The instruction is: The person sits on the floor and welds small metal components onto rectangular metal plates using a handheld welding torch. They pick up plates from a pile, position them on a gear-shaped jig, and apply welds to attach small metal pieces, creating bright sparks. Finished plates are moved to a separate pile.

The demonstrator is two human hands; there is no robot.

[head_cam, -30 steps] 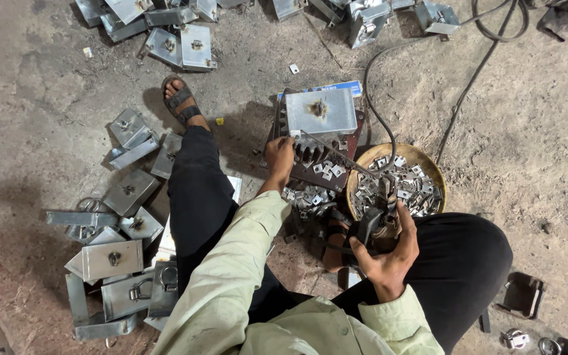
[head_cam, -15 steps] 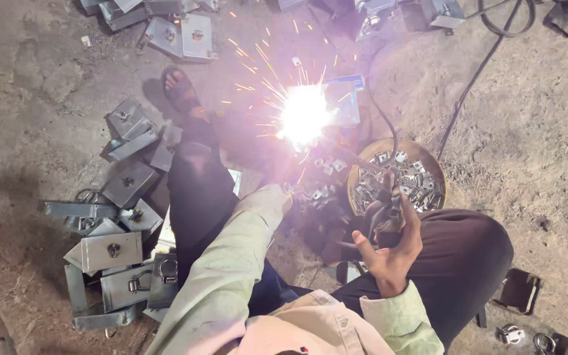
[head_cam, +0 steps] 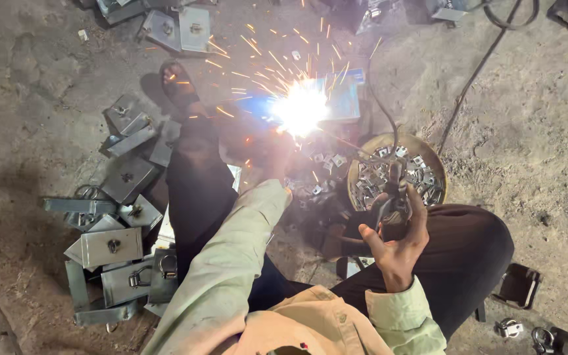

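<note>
From the head view, your biggest risk is the arc itself: sparks fly out in all directions over the dirt floor, and some land near your sandalled foot and dark trouser leg, so a burn through cloth or onto bare skin looks likely if you hold the strike long. Your left hand sits just below the glare, closed around or pressed on the workpiece (I cannot tell which, the flare washes it out), and it is bare and close enough to catch spatter or heat. Your right hand is wrapped around the electrode holder, fingers curled shut on its grip, with the cable trailing off toward the top right of the floor; a tug on that cable could drag the rod off the seam. The metal box you are welding stands beyond your left hand, near the top middle of the floor, its bluish-grey face half lost in the light. Just right of it sits a round basin of small metal clips, and finished boxes lie piled at the left edge, well clear of the sparks.
</note>
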